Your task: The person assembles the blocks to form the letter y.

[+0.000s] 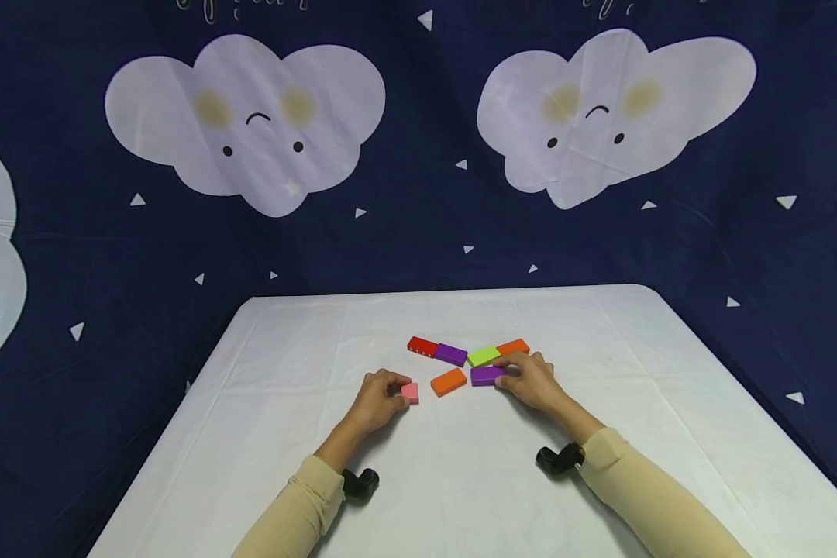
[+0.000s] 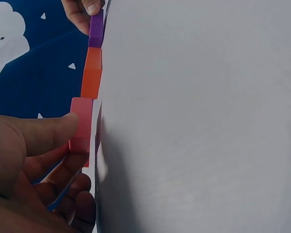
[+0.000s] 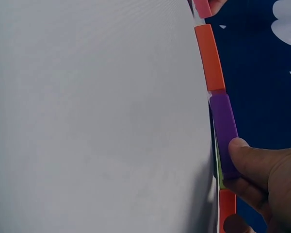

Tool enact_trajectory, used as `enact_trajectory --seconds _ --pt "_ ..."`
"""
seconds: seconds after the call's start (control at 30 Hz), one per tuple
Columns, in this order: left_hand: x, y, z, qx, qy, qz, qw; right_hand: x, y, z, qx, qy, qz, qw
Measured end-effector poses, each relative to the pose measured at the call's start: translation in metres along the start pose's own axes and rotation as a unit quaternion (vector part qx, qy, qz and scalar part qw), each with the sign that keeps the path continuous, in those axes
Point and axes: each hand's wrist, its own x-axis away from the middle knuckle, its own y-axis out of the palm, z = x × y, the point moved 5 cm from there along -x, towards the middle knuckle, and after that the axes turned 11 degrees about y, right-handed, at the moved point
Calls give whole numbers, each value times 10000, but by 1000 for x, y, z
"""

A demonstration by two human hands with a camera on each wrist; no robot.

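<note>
Between thumb and fingers, my left hand [image 1: 378, 401] pinches a pink block [image 1: 410, 393], seen close up in the left wrist view as a pink block [image 2: 81, 125]. My right hand [image 1: 532, 380] grips the right end of a purple block [image 1: 486, 376]; the right wrist view shows the thumb on this purple block [image 3: 224, 131]. An orange block [image 1: 449, 381] lies between the two held blocks, touched by neither hand. Behind, a red block [image 1: 421, 346] with white dots meets a second purple block [image 1: 451, 355]. A lime green block [image 1: 483, 356] adjoins another orange block [image 1: 513, 346], near the right fingers.
A white cloth covers the table [image 1: 460, 480]. Behind it hangs a dark blue backdrop [image 1: 418, 232] printed with clouds and small triangles. A black wrist camera [image 1: 359, 486] sits on the left wrist, another black camera [image 1: 559, 459] on the right.
</note>
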Motion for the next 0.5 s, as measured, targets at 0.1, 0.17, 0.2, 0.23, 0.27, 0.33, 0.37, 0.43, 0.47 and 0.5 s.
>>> enact_trajectory --seconds 0.1,0.17,0.2,0.23,0.27,0.33,0.37,0.43,0.47,0.5 --pt "2 0 2 61 -134 -9 9999 1 -2 2 -14 -33 73 10000" --pt "4 0 4 85 -190 -20 9998 3 -3 3 -56 -23 93 9999" --pt "5 1 5 95 -231 -18 9997 4 -4 4 -57 -23 98 9999" --pt "5 1 7 88 -232 -6 9997 5 -4 4 -55 -29 98 9999" --pt "6 1 8 87 -223 11 9997 6 -5 5 -75 -20 95 9999" --pt "8 2 10 88 -193 28 9998 7 -6 5 -101 -16 78 9999" --pt "9 2 11 108 -216 27 9997 8 -6 5 -104 -21 63 9999" --pt "11 4 13 137 -218 29 9997 10 -7 4 -114 -61 42 9999" --pt "11 5 14 153 -220 28 9996 11 -8 4 -139 -62 27 9999" --pt "12 6 15 156 -217 25 9996 12 -8 3 -146 -69 7 9999"
